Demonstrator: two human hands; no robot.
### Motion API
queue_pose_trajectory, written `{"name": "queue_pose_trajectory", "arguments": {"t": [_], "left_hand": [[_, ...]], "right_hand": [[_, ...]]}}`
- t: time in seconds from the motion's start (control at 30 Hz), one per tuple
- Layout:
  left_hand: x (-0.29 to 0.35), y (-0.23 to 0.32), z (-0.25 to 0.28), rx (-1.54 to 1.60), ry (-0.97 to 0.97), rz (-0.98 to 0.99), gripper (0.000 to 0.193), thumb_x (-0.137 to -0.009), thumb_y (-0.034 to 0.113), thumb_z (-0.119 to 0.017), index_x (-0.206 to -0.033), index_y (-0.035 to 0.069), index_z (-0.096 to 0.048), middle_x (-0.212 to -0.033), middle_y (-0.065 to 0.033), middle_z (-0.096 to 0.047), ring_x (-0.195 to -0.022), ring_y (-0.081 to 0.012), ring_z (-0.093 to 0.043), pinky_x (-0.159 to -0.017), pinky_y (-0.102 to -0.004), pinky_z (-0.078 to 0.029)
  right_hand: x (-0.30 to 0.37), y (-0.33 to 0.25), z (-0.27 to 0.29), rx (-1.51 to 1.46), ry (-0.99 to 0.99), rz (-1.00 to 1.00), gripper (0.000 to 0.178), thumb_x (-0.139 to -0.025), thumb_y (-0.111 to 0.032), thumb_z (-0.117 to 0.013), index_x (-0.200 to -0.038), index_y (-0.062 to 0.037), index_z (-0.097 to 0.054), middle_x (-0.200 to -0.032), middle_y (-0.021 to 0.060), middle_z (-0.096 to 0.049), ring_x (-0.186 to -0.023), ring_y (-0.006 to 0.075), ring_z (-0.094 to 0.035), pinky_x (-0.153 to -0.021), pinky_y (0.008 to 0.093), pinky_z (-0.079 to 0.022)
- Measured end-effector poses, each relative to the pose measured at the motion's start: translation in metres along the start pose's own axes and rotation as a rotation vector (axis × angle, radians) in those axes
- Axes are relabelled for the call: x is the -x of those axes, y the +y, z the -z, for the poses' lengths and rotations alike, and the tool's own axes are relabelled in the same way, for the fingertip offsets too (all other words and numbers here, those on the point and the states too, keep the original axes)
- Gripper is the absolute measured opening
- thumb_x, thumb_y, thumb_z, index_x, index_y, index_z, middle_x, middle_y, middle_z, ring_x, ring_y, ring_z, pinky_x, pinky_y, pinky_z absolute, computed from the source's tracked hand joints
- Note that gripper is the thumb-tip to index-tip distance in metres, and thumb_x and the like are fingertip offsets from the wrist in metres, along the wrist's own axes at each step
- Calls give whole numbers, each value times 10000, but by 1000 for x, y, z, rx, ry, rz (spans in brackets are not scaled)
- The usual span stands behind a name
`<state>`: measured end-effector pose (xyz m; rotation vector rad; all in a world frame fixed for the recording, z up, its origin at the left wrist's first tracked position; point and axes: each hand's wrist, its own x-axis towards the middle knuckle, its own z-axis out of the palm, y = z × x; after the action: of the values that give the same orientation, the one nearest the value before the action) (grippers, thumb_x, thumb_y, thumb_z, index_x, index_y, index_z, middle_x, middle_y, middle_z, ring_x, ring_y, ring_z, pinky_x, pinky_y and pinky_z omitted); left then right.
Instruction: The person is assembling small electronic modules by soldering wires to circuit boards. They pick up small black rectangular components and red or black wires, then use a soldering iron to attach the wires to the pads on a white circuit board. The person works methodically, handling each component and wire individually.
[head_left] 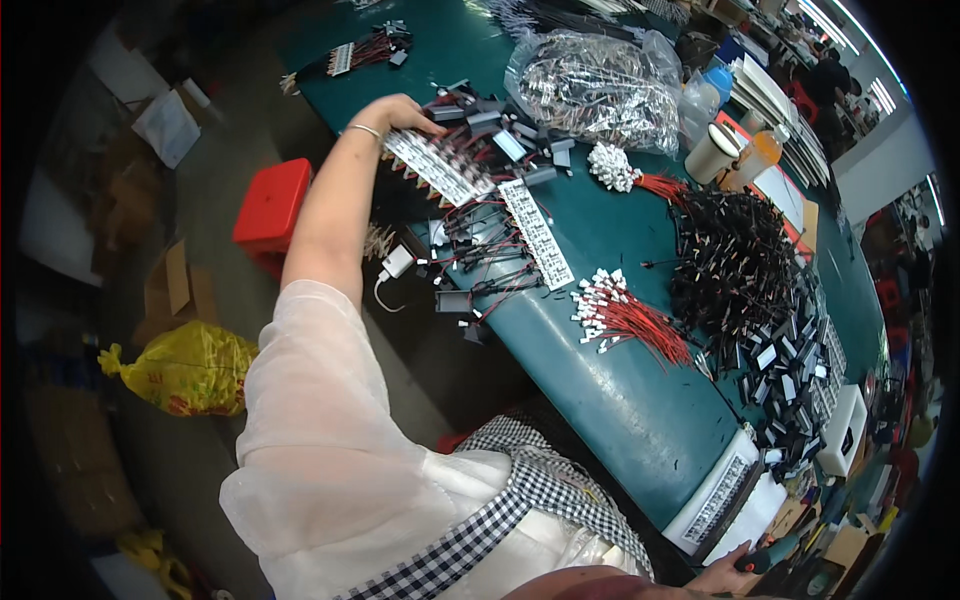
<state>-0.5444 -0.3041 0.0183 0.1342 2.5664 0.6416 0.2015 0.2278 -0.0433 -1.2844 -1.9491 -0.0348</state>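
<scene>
Here, left hand (402,114) touching oblong white strip (438,168); glossy green tabletop (610,400).

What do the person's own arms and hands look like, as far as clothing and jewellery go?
The left arm wears a loose, sheer white sleeve that leaves the forearm uncovered. A thin, pale bangle circles the wrist, and the left hand has no glove. The right hand, partly visible at the lower edge, also looks gloveless; its sleeve cannot be made out.

Glossy dark-green worktable (625,400) bearing a long white board (538,235), a bulging clear plastic bag (598,90), white-tipped red wires (640,325) and tangled black cables (730,255)
</scene>
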Motion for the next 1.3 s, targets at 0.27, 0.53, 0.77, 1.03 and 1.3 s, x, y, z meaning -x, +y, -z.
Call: {"name": "queue_pose_trajectory", "arguments": {"t": [0.27,0.53,0.77,1.03,1.3], "left_hand": [[-31,-39,98,-386,479,105,619,-554,419,-861,-1002,16,-719,-1032,-143,-698,-917,-288,-669,-814,-362,-517],[-67,-95,75,-336,651,409,557,-812,455,-675,-1253,121,-609,-1342,-140,-550,-1244,-332,-519,-1017,-534,-386],[-20,-53,-23,-468,1179,-108,739,-804,581,-584,-1356,106,-462,-1475,-115,-361,-1372,-370,-278,-1017,-690,-218],[-15,-66,-62,-771,885,-239,482,-898,367,-583,-1364,327,-467,-1490,34,-359,-1372,-363,-290,-1019,-696,-245],[-4,-57,-43,-583,1074,-358,470,-758,198,-655,-1224,215,-595,-1342,-60,-484,-1244,-321,-424,-945,-554,-358]], "right_hand": [[-10,-28,17,165,61,-21,386,-835,-261,-746,-970,80,-626,-891,208,-675,-783,333,-645,-703,405,-494],[-10,-31,28,178,92,-6,378,-824,-232,-760,-1011,71,-632,-944,212,-680,-831,336,-655,-732,399,-498],[-14,-42,35,186,118,45,413,-821,-258,-762,-1013,82,-627,-930,213,-680,-820,336,-660,-731,396,-509],[-19,-67,31,171,122,199,360,-823,-213,-767,-963,93,-638,-897,197,-684,-768,288,-665,-702,356,-519],[-3,-28,49,-55,138,183,333,-821,-211,-769,-923,86,-661,-861,178,-691,-736,254,-667,-684,358,-528]]}}
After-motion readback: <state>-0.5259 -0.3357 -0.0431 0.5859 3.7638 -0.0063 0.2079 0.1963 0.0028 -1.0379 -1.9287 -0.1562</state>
